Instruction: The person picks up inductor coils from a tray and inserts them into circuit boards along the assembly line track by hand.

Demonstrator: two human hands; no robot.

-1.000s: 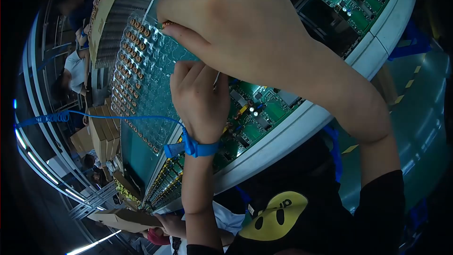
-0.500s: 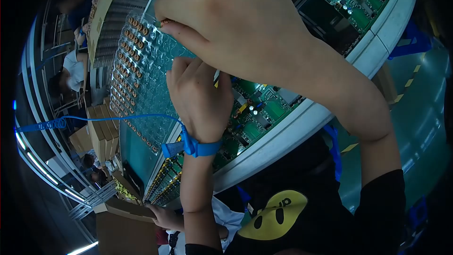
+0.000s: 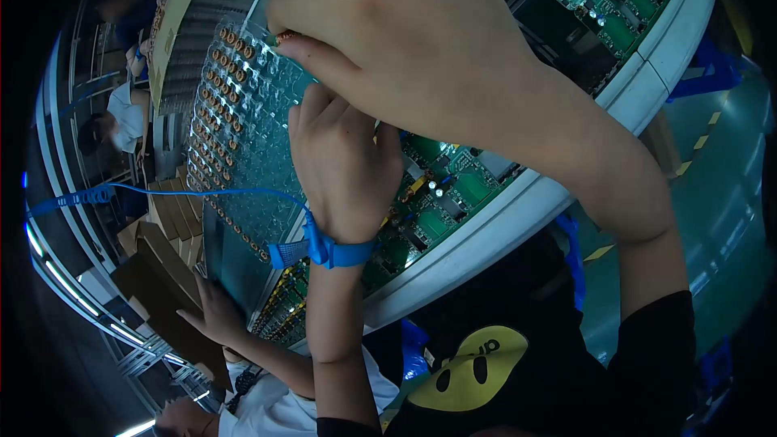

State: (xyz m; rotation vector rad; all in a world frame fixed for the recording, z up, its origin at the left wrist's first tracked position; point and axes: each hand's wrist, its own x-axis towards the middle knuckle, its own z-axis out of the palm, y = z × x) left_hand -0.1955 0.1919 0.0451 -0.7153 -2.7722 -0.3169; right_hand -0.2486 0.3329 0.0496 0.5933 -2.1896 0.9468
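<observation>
My right hand (image 3: 388,40) reaches across the top with its fingers pinched, and a small copper-coloured coil (image 3: 284,37) shows at the fingertips. Just below it is my left hand (image 3: 344,166), wearing a blue wrist strap (image 3: 350,254). The fingers of my left hand are curled in and partly covered by the right hand; what they hold is hidden. Left of both hands lies a clear plastic tray (image 3: 271,154) with rows of copper coils (image 3: 217,101). Under and beside my hands are green circuit boards (image 3: 457,186) with small parts on them.
A white rail (image 3: 477,235) edges the boards. More boards (image 3: 623,0) lie at the upper right. At the lower left a co-worker's hand (image 3: 217,311) is by an open cardboard box (image 3: 166,299). Stacked cartons (image 3: 174,210) and other people (image 3: 125,117) are further left. A blue cord (image 3: 194,193) crosses the tray.
My left hand has shifted slightly up, while my right hand has barely moved. The co-worker has leaned into view, and the cardboard box has moved up and left.
</observation>
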